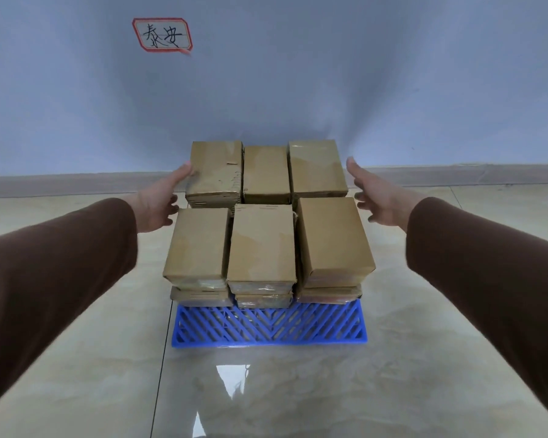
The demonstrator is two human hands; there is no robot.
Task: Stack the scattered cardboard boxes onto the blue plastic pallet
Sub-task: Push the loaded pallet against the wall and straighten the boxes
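Note:
Several brown cardboard boxes stand stacked in two rows on the blue plastic pallet [268, 327], whose front strip shows bare. The far-left box [214, 169], the far-right box [317, 167] and the front middle box [261, 241] top the pile. My left hand [162, 199] reaches along the stack's left side, its thumb touching the far-left box's edge, fingers relaxed. My right hand [375, 194] hovers just right of the far-right box with fingers spread, apart from it. Neither hand holds anything.
The pallet lies on a glossy beige tiled floor [424, 358] close to a pale blue wall with a grey skirting board [456, 173]. A red-framed handwritten label [162, 35] hangs on the wall at upper left.

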